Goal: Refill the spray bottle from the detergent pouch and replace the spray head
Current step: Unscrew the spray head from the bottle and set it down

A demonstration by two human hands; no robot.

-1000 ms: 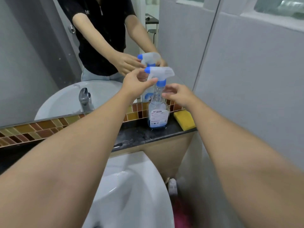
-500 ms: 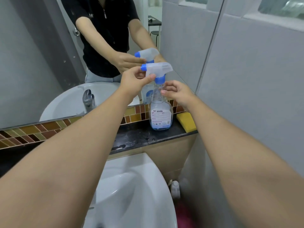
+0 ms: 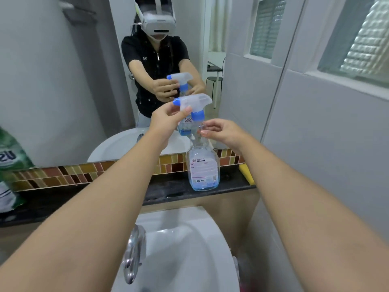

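A clear spray bottle (image 3: 203, 169) with a little blue liquid at the bottom stands on the black ledge (image 3: 168, 190) under the mirror. My left hand (image 3: 168, 121) pinches the white spray head (image 3: 194, 101) by its trigger side. Its blue collar (image 3: 198, 117) hangs just above the bottle's neck. My right hand (image 3: 223, 131) holds the bottle's neck with thumb and fingertips. A green detergent pouch (image 3: 9, 165) stands at the far left of the ledge, cut off by the frame edge.
A yellow sponge (image 3: 246, 174) lies at the ledge's right end, against the grey wall. Below the ledge is the white sink (image 3: 185, 249) with a chrome tap (image 3: 134, 253). The mirror (image 3: 63, 81) repeats my arms and the bottle.
The spray head has risen, so its blue collar now sits above the bottle's neck instead of on it. The view has tilted up and pulled back.
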